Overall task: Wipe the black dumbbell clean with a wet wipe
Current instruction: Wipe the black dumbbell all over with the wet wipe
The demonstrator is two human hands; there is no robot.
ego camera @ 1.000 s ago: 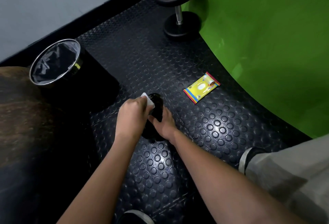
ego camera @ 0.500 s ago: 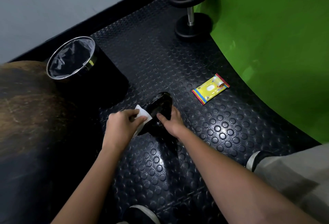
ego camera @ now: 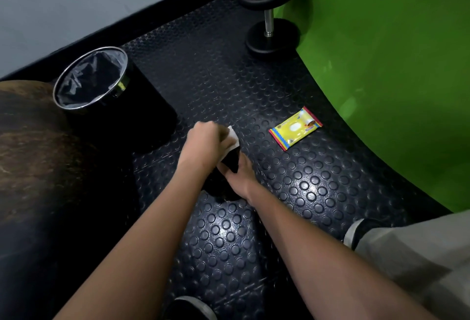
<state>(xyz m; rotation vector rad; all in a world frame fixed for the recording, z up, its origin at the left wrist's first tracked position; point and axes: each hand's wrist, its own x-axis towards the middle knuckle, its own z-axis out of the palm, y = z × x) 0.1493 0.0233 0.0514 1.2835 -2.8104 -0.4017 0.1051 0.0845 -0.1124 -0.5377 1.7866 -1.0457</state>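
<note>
- Left hand point(ego camera: 203, 143) is closed around a white wipe point(ego camera: 233, 137), pressing it on the upper end of the black dumbbell point(ego camera: 230, 162).
- Right hand point(ego camera: 241, 174) grips the dumbbell's lower side, steadying it on the studded floor mat point(ego camera: 305, 192), mid-frame.
- Yellow wipe packet point(ego camera: 295, 128) lies at two o'clock from the hands.
- Lined bin point(ego camera: 91, 79) stands at ten o'clock.

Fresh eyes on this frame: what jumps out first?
The bright green wall along the right side, and the yellow wipe packet lying flat on the studded black floor mat beside it. At centre, the left hand presses a white wipe onto the black dumbbell while the right hand steadies it. A lined bin stands at upper left.
</note>
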